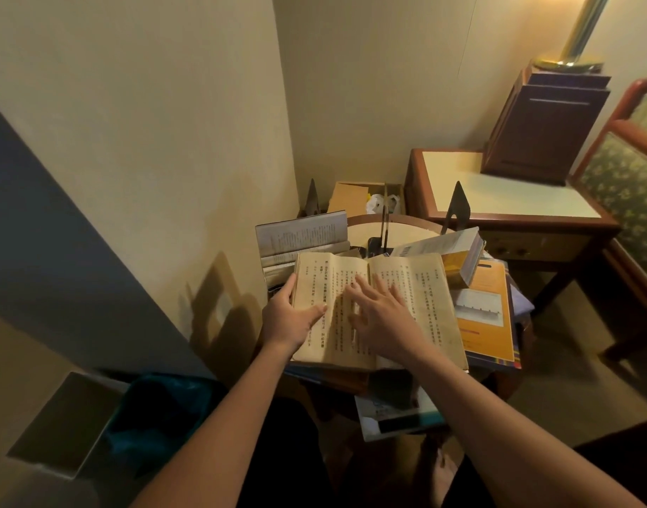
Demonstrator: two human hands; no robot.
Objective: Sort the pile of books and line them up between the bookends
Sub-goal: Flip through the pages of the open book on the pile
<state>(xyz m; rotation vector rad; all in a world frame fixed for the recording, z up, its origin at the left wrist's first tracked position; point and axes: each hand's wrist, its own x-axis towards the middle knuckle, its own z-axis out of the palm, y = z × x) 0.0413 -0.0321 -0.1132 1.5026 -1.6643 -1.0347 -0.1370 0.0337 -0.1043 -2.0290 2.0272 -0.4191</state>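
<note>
Nearest us, at 6 o'clock of the pile, a teal-edged book (395,419) jutted over the rim of the round worktop (362,232). Our left hand (291,317) gripped the left edge of the open yellowed book (424,306), with the thumb curled over the page. Our right hand (384,317) lay flat across its pages with the fingers spread wide, holding nothing. That book lay on top of the heap. At its 3 o'clock lay an orange-covered book (490,324), and at 2 o'clock a thick yellow book (461,264) sat tilted. At 11 o'clock a second open book (300,232) stood propped. Beyond, a dark bookend (459,209) stood at 1 o'clock and another bookend (313,199) at 11, well apart. Farther off we saw a cardboard box (351,196) at 12 o'clock and a side table (498,192) at 2.
</note>
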